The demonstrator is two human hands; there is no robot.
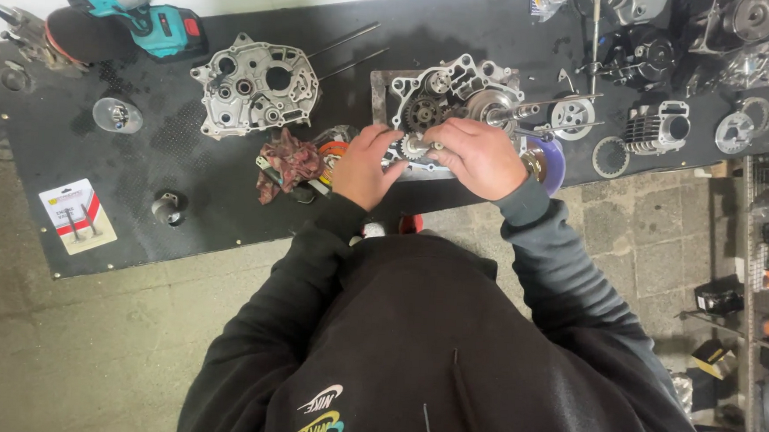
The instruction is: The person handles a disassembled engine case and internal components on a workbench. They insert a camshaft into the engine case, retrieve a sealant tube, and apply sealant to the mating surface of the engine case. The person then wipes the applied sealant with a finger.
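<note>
Nearest the body, the left hand (365, 165) and the right hand (478, 157) meet at the near edge of the black table (140, 186), both curled around a small toothed gear on a shaft (416, 146) pinched between their fingertips. That gear sits at the near side of the open engine crankcase half (447, 101), which rests on a metal tray and shows more gears inside, with a red rag (287, 163) just left of the left hand. Farther back lie a separate crankcase cover (253, 86), a finned cylinder (657, 127), and a teal cordless power tool (137, 6) at the far left corner.
</note>
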